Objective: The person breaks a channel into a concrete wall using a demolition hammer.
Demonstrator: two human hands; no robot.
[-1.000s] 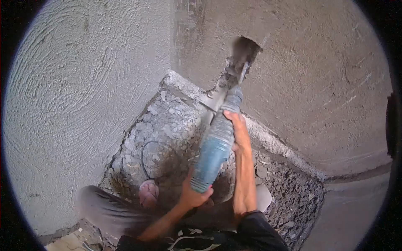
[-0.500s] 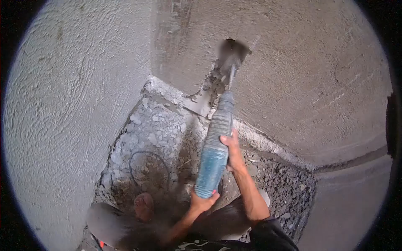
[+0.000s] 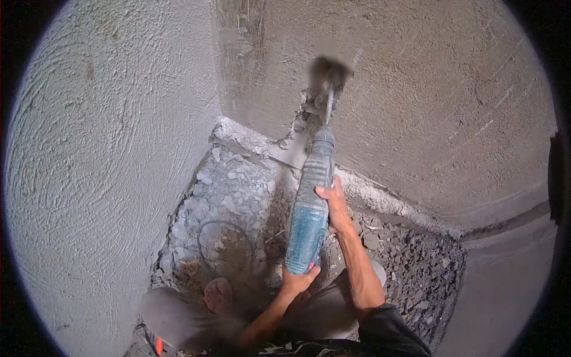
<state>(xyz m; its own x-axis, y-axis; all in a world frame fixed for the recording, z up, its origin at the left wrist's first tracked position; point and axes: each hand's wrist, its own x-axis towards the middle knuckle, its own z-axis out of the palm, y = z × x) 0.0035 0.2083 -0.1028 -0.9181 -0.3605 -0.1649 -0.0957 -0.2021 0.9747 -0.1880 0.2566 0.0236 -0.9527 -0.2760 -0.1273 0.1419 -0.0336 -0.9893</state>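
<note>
A dusty teal-and-grey rotary hammer [image 3: 309, 229] slants up toward the wall in front of me. My left hand [image 3: 300, 278] is closed around its rear end, beside a small red part. Along the right side of the body, my right hand [image 3: 336, 205] grips it with the thumb on top; its other fingers are partly hidden. The metal bit [image 3: 329, 107] reaches into a rough dark hole [image 3: 328, 71] in the plastered wall, where its tip cannot be made out. Below the hole runs a broken channel [image 3: 304, 122].
Broken plaster and rubble [image 3: 410, 268] cover the ground around my legs. A thin cable [image 3: 226, 224] loops at the left, near my bare foot [image 3: 218, 294]. A rough side wall [image 3: 113, 178] stands close on the left; an orange-red object [image 3: 159, 346] lies at lower left.
The view has shifted slightly, so the floor and my legs appear farther right. The rotary hammer stands a little more upright in view, its bit still at the hole and both hands holding it.
</note>
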